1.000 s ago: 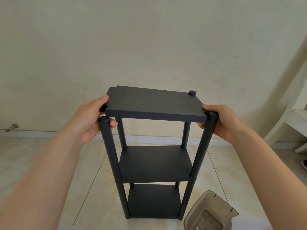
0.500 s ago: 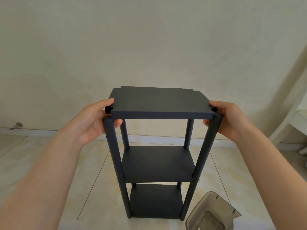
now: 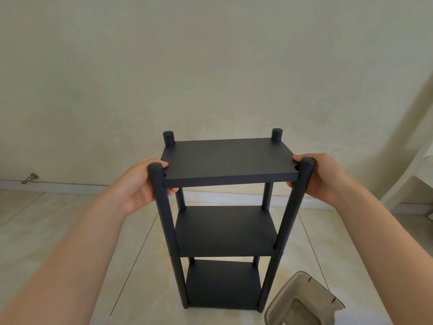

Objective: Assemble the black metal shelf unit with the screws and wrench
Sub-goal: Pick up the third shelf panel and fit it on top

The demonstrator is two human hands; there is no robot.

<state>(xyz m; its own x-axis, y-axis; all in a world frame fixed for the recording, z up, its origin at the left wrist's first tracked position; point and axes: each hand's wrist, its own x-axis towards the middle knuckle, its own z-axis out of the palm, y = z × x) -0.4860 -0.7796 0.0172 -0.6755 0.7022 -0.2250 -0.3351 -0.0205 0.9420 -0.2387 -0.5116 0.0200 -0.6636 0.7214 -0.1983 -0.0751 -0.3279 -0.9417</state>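
A black metal shelf unit (image 3: 225, 228) stands upright on the tiled floor, with three tiers between four round posts. Its top panel (image 3: 228, 160) sits level between the posts, whose tops all stick up above it. My left hand (image 3: 143, 184) grips the panel's left edge by the near-left post (image 3: 161, 207), thumb on top and fingers underneath. My right hand (image 3: 321, 179) grips the right edge by the near-right post (image 3: 293, 207) in the same way. No screws or wrench are visible.
A translucent grey plastic container (image 3: 302, 303) sits on the floor at the shelf's right foot. A metal door stop (image 3: 30, 178) sticks out of the baseboard at far left. White furniture (image 3: 417, 170) stands at the right edge. The wall is close behind.
The top panel has come down between the four posts, from resting above the post tops to sitting below them. Both hands came down with it.
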